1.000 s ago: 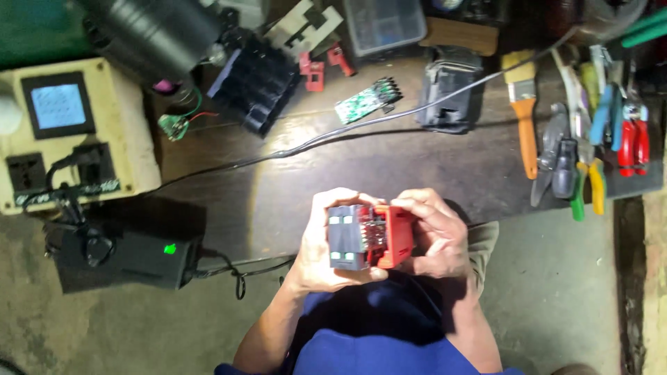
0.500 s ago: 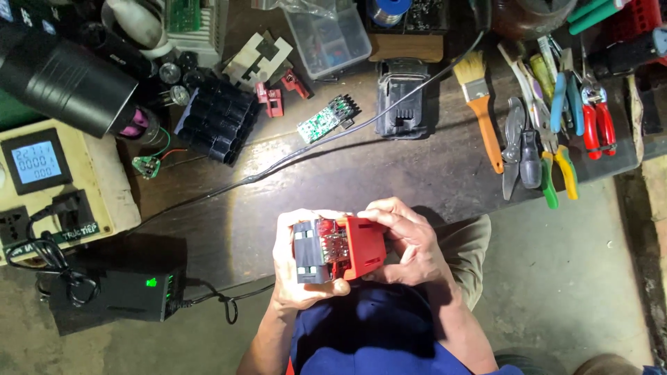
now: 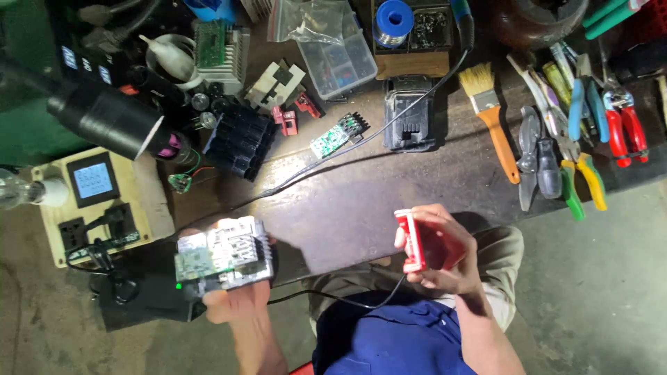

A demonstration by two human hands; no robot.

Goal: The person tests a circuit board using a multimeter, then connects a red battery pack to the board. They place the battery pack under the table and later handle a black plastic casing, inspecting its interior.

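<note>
1. Left hand point(image 3: 233, 295) cupped under a grey inner block point(image 3: 222, 258) topped by a green circuit board, fingers closed around its underside; block lit bright, held above the bench edge at lower left.
2. Right hand point(image 3: 445, 260) wrapped around a red plastic shell point(image 3: 411, 240), thumb and fingers gripping its sides; shell turned edge-on, well apart from the block.
3. Thin dark cable point(image 3: 347, 300) trailing across the lap between the two hands.
4. Farther back on the bench: black battery pack point(image 3: 410, 114), small green circuit board point(image 3: 336, 135), black ribbed holder point(image 3: 242, 142).
5. Clear plastic compartment box point(image 3: 337, 59) at top centre, a crumpled clear bag overlapping it.
6. Orange-handled brush point(image 3: 492, 121) right of the pack; pliers and cutters with red, blue and green grips beyond.
7. Cream meter box point(image 3: 97, 201) with a pale blue square screen at far left; label marks there possibly stickers, too small to tell.
</note>
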